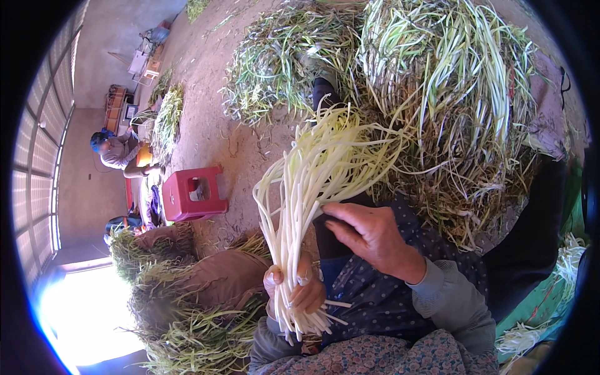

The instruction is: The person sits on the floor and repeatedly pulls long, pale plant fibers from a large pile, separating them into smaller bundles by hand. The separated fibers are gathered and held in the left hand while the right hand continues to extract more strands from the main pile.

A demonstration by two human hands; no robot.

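Observation:
My left hand (296, 287) is closed around the lower part of a bunch of long pale stalks with yellow-green leaves (300, 201), likely garlic chives or a similar vegetable. The cut or root ends stick out below the fist, and the leafy tops fan out towards the upper right. My right hand (375, 234) is beside the bunch, its thumb and forefinger at the edge of the stalks; whether a stalk is pinched between them is unclear. A large heap of stalks (436, 75) with dry brown leaves lies beyond my hands.
A red plastic stool (192, 193) stands on the earthen floor (234, 145). Green stalks and a brown sack (225, 279) lie at the lower left. Another person (115, 150) sits farther off beside more stalks. Whitish bundles (520, 338) rest on green sheeting at the lower right.

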